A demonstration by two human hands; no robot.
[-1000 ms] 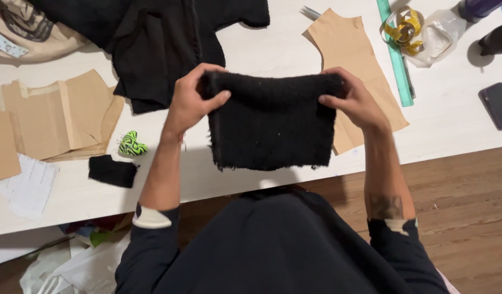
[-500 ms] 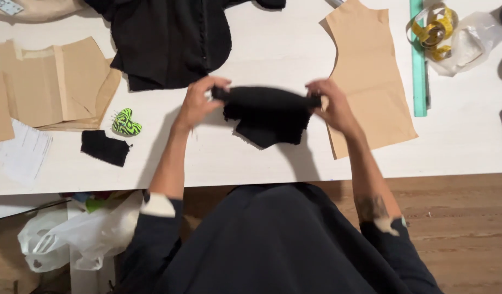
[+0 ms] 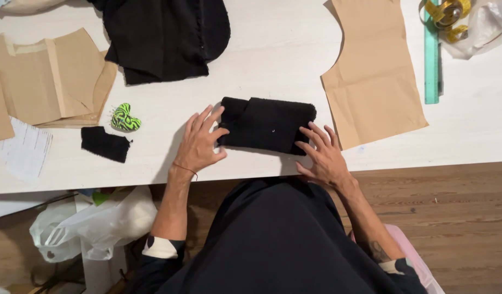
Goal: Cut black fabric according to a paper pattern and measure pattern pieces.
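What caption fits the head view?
Both hands, left hand and right hand, press a folded black cloth on the white table.

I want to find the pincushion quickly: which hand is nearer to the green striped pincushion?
Left. The left hand lies just right of the pincushion, on the folded black cloth; the right hand is beyond the cloth's far end.

1. Folded fabric piece (image 3: 268,125) under both hands – plain black.
2. Garment (image 3: 163,38) at 11 o'clock and scrap (image 3: 105,144) at 9 – black.
3. Pincushion (image 3: 124,117) – green with black stripes.
4. Paper patterns (image 3: 373,76) – tan.
5. Ruler (image 3: 431,60) at 1 o'clock – teal.
6. Table (image 3: 272,60) – white.
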